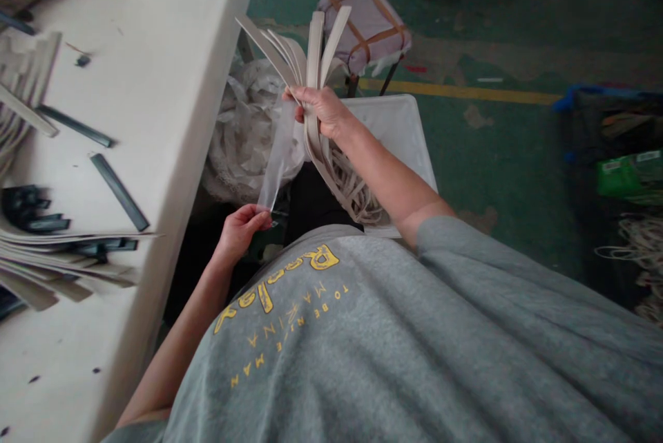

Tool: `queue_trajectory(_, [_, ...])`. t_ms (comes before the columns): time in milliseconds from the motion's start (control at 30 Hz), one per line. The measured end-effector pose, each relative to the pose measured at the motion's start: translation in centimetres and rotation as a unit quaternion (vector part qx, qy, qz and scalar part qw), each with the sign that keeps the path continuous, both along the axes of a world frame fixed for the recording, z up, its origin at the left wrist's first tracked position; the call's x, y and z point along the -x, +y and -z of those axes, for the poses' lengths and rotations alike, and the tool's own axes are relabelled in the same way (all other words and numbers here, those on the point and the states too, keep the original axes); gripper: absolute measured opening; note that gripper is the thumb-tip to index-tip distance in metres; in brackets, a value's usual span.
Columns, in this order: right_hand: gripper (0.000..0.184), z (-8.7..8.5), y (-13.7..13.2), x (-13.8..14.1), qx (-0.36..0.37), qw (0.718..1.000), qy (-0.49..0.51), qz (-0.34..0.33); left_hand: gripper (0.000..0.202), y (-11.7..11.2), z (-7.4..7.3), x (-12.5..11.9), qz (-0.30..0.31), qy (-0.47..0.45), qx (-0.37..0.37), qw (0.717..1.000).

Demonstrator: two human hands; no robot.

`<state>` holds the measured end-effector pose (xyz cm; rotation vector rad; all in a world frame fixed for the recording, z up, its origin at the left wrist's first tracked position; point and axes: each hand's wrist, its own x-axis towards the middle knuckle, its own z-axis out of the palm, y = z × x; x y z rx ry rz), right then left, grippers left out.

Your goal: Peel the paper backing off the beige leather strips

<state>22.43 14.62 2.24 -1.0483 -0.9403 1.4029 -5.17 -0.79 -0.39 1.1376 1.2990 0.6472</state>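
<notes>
My right hand is closed around a bundle of flat off-white straps. Their upper ends fan out above the fist, and the lower part hangs down toward a white bin. Between my hands runs a strip of clear plastic film, its upper end at the fingers of my right hand. My left hand, lower and beside the table edge, pinches the film's bottom end. The part of the straps inside my right fist is hidden.
A white table on the left carries more straps and dark strips. Below me are a bag of crumpled plastic and the white bin of straps. A cushioned stool stands ahead; dark crates lie right.
</notes>
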Motion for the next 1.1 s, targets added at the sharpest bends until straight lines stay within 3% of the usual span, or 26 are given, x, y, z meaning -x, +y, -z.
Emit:
queue_trajectory(133, [0.041,-0.1,1.0,0.6,0.064,0.998,0.02,0.012,0.045,-0.9,0.4,1.2,0.031,0.002,0.029,0.999])
queue_trajectory(267, [0.026,1.0,2.5,1.0,0.068,0.997,0.034,0.021,0.041,-1.2,1.5,2.0,0.082,0.018,0.04,0.996])
queue_trajectory(467, [0.028,2.2,4.1,1.7,0.05,0.998,0.024,0.011,0.036,-0.8,2.8,2.6,0.149,0.073,0.051,0.985])
queue_trajectory(533, [0.028,2.1,4.2,1.9,0.046,0.999,0.013,0.0,0.038,-0.5,2.6,2.4,0.14,0.074,0.071,0.985])
queue_trajectory(633, [0.027,2.1,3.2,1.6,0.052,0.998,-0.033,0.012,0.046,0.0,1.9,1.8,0.071,0.015,0.115,0.991])
queue_trajectory(733, [0.02,2.2,0.3,0.5,0.063,0.991,-0.102,0.052,0.047,1.0,0.9,1.1,-0.037,-0.101,0.142,0.984])
queue_trajectory(833, [0.017,2.0,-4.4,-1.0,0.076,0.983,-0.153,0.07,0.038,2.4,-0.1,0.0,-0.142,-0.2,0.167,0.955])
queue_trajectory(1000, [0.031,0.5,-13.7,-2.6,0.061,0.979,-0.19,-0.047,0.028,4.1,-1.4,-2.7,-0.221,-0.289,0.208,0.908])
queue_trajectory(1100, [0.039,-0.7,-17.9,-2.7,0.079,0.972,-0.197,-0.097,0.023,4.5,-1.5,-4.3,-0.244,-0.297,0.215,0.898])
